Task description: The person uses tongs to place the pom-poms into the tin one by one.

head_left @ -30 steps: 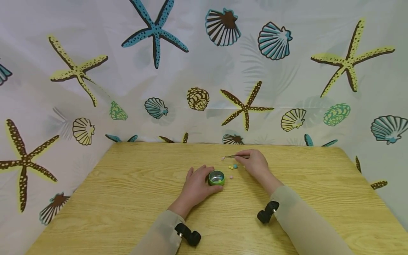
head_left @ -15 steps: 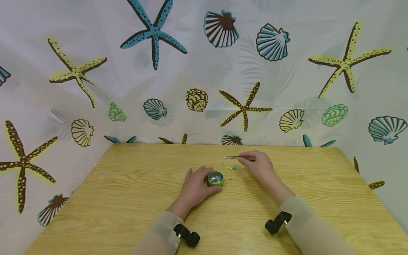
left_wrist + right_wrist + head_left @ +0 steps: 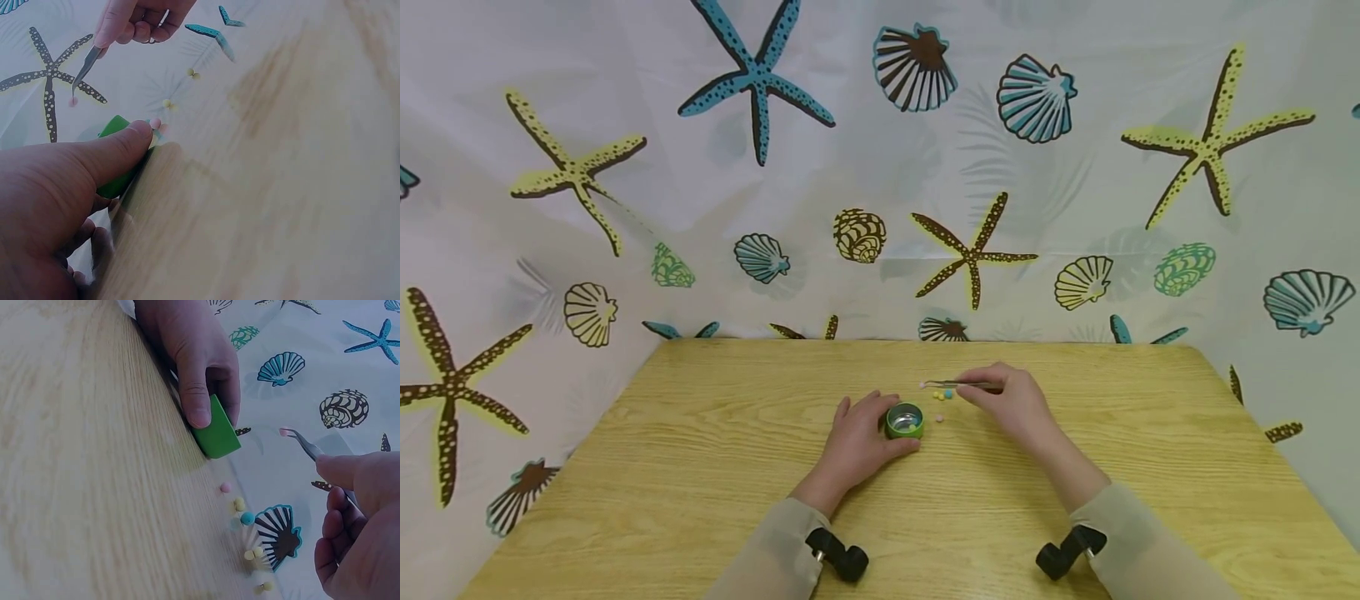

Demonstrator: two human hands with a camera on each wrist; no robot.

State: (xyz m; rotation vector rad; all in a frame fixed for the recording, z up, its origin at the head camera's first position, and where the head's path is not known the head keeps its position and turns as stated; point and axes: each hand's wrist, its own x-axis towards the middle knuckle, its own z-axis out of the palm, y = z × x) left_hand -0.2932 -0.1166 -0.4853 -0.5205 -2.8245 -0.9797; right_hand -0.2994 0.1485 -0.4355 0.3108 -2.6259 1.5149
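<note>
1. Two bare hands share the work: the fingers of the right hand (image 3: 1018, 408) pinch slim, bent-tipped metal tweezers (image 3: 307, 446), with the remaining fingers curled in below.
2. Between the tweezers' tips sits a small, round, pale pink bead (image 3: 286, 432), raised clear of the surface.
3. The left hand (image 3: 859, 443) grips a short, round green container (image 3: 219, 439) with a silvery inside, thumb on the near side and fingers around the far side. It stands upright, with at least one small yellowish bead (image 3: 913, 427) in it; the held bead hangs beyond it.
4. Just right of the container lies a second pink bead (image 3: 939, 418). Near that are small yellow beads (image 3: 942, 397) and a round blue bead (image 3: 948, 394); whether these touch, I cannot tell.
5. Both forearms reach in from the near side in beige sleeves (image 3: 767, 550), each carrying a black wrist mount (image 3: 852, 564). The left hand rests low beside the container; the right is raised, tweezers pointing left.
6. Everything stands on a pale wooden bench (image 3: 715, 458) with streaked, yellowish grain. White cloth (image 3: 842, 167) printed with blue, yellow and brown starfish and shells hangs behind it and at both sides.
7. Compared with half a second ago, the tweezers' tips have come nearer the container, and the right forearm has drawn back toward the wearer. One yellow bead visible then is hidden by the right hand in the head view; the left hand and container keep their place.
</note>
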